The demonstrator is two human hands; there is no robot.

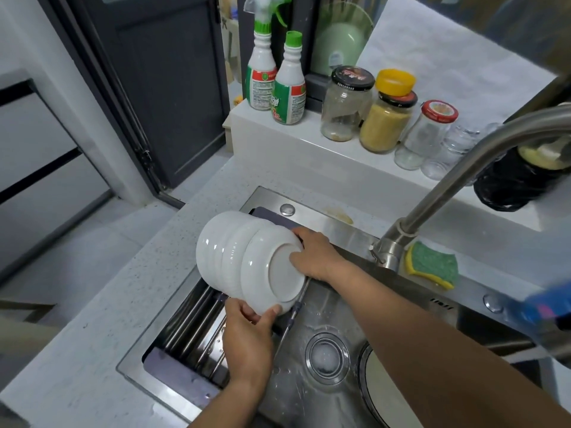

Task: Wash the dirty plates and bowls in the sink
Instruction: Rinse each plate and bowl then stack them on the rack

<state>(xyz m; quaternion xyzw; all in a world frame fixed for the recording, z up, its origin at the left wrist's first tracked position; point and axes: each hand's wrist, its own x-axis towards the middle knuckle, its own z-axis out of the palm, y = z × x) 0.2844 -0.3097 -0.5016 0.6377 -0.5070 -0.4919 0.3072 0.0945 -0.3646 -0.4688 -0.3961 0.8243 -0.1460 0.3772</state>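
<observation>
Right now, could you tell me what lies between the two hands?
A tilted stack of white dishes, left hand gripping the lower rim, right hand at the base; the head view shows it.

Bowls (pixel 234 257): white glazed ceramic, glossy, smooth.
Sink (pixel 321 310): brushed steel, wet, beaded with drops.
Rack (pixel 188 322): shiny metal rods.
Faucet (pixel 457 186): satin brushed metal.
Counter (pixel 102 304): pale speckled stone look, matt.
Sponge (pixel 432 264): rough green scouring face on yellow foam.
Jars (pixel 343 112): clear glass.
Bottles (pixel 289 88): white plastic, slight gloss, printed labels.
Bag (pixel 509 186): black crinkled plastic, glossy.
</observation>
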